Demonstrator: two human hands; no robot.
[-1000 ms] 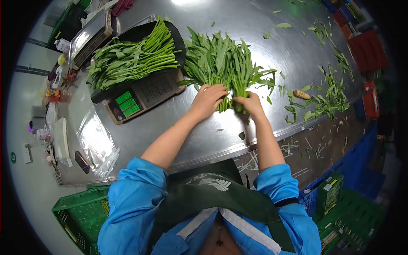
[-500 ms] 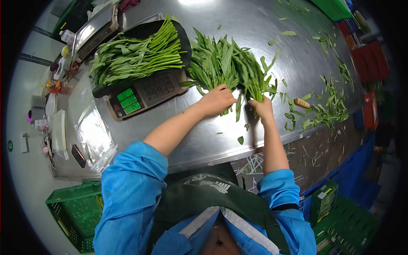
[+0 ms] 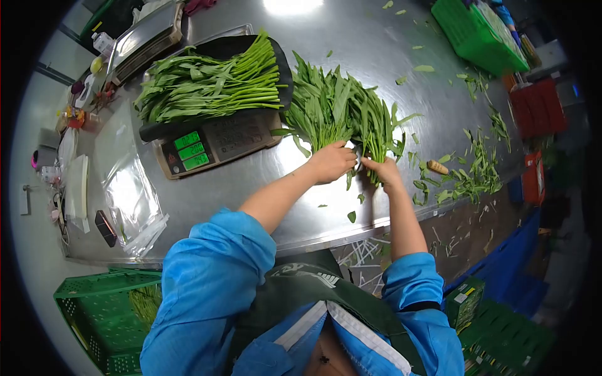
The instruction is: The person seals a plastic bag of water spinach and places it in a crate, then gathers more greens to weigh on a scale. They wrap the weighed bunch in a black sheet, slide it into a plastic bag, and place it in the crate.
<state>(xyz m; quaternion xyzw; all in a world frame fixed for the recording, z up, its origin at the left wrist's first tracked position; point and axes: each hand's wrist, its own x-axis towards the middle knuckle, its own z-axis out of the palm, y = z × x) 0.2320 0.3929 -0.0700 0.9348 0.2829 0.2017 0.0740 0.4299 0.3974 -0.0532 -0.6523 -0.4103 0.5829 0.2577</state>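
Note:
My left hand [image 3: 334, 163] is closed round the stems of a bunch of water spinach [image 3: 321, 103], its leaves pointing away from me on the metal table. Beside it, my right hand [image 3: 384, 173] grips the stems of a second bunch of leafy greens [image 3: 371, 116]. The leaves of the two bunches touch and overlap. To the left, a larger pile of water spinach [image 3: 210, 88] lies in a black tray [image 3: 286, 72] on a digital scale [image 3: 241, 135] with a lit green display. My left hand is right of the scale, apart from it.
Loose leaves [image 3: 473, 175] and a short wooden-looking handle [image 3: 437, 167] lie to the right. A green crate [image 3: 470, 41] stands at the back right, another green crate [image 3: 81, 301] below left. Plastic bags [image 3: 135, 207] and a phone-like object [image 3: 106, 228] lie near the left edge.
The right-hand bunch, blurred before, is now still and lies closer against the left bunch. Both hands keep their hold. The camera view has shifted slightly.

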